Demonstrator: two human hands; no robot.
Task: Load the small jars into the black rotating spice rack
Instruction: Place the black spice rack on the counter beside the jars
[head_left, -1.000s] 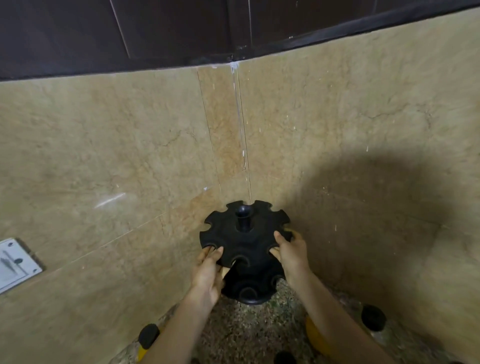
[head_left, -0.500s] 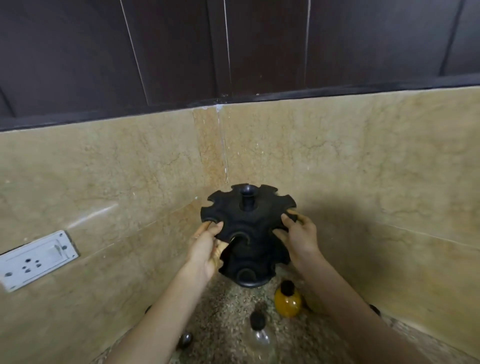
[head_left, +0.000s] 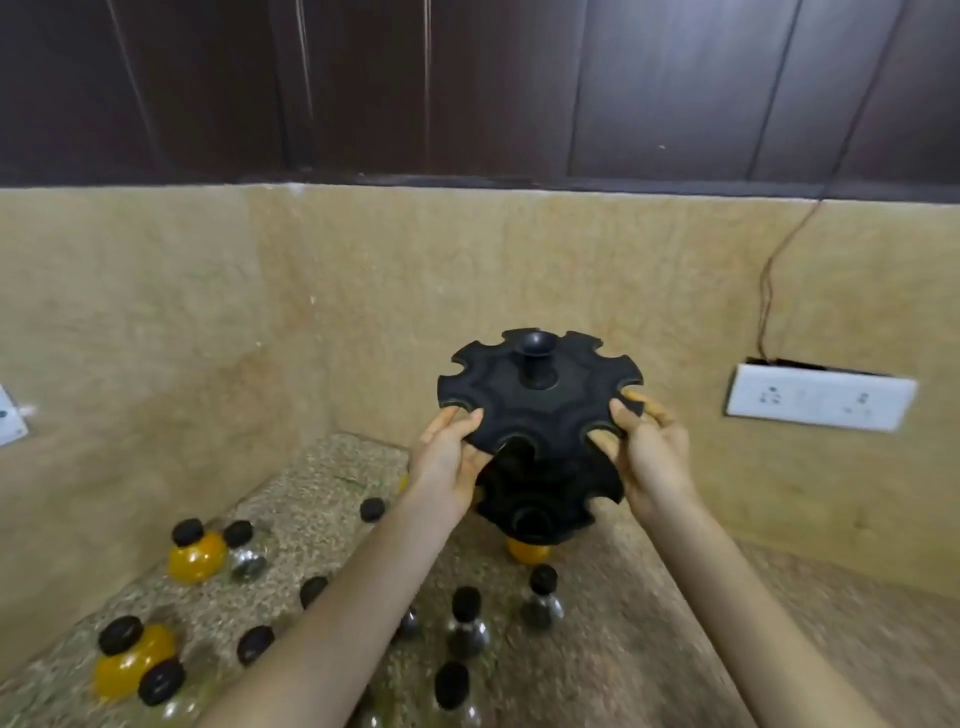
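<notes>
The black spice rack (head_left: 540, 410) is held up above the speckled counter (head_left: 649, 613), its notched top disc facing me and every visible slot empty. My left hand (head_left: 447, 457) grips the disc's left edge and my right hand (head_left: 647, 447) grips its right edge. Several small jars with black caps stand on the counter below: a yellow-filled jar (head_left: 197, 558) at the left, another yellow jar (head_left: 130, 662) nearer me, a clear jar (head_left: 467, 626) in the middle. One yellow jar (head_left: 527, 551) shows just under the rack's base.
Beige stone walls meet in a corner behind the counter, with dark wood panels above. A white socket plate (head_left: 821, 397) with a thin wire (head_left: 769, 291) running up is on the right wall. Another socket's edge (head_left: 10, 421) shows at far left.
The rack has left the corner and now hangs in both hands, further right and off the counter. The view has swung right, bringing many more jars and the right socket into sight.
</notes>
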